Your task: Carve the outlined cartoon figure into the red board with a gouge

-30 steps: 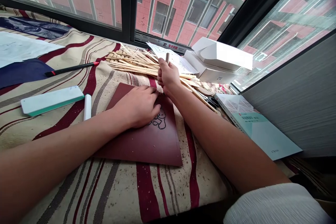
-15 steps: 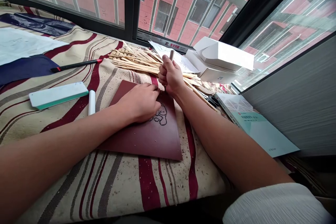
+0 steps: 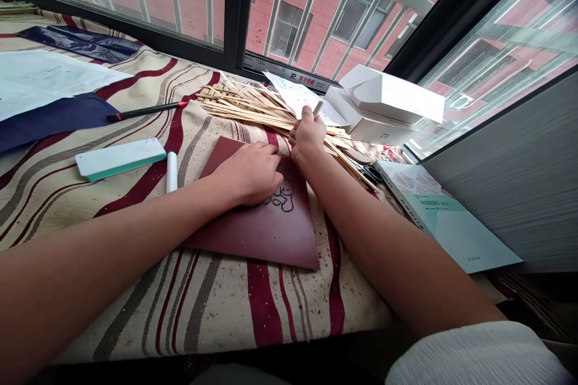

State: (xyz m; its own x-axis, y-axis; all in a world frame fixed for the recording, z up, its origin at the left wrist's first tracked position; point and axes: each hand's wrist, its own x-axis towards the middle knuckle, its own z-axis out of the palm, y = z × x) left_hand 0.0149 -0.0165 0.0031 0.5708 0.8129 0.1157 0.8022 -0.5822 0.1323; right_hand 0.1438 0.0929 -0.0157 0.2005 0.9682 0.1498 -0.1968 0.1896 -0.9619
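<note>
One dark maroon board [image 3: 271, 240] bearing a black-outlined cartoon drawing [image 3: 282, 198] lies at lower centre, the left grip [image 3: 248, 174] spread and pressing on it; the right grip [image 3: 307, 138] pinches a slim pale cylindrical tool [image 3: 318, 109], its lower end hidden.

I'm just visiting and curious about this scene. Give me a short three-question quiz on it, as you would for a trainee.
1. Which hand grips the slim pale handle?
2. True or false: the left hand rests on the dark red board.
3. Which of these lies nearest the white cylinder?
A. the book
B. the green-edged white block
C. the white box

Key:
1. The right hand
2. True
3. B
</note>
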